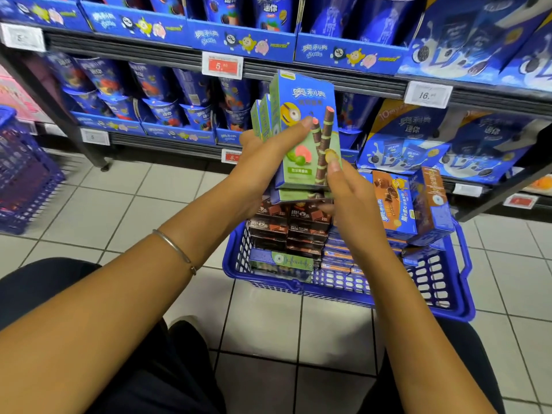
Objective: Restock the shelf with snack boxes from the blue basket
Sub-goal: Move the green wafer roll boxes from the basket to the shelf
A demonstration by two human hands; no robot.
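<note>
left hand (263,162) and right hand (349,192) grip green-and-blue cardboard snack boxes (304,115) over blue plastic basket (298,289), clear of dark shelf edge (298,70). rear boxes mostly hidden

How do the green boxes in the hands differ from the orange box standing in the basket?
The green boxes are held by the left hand and right hand; the orange box stands in the blue basket. Green fronts show wafer sticks, the orange front chocolate. Both have blue edges and white logos.
</note>
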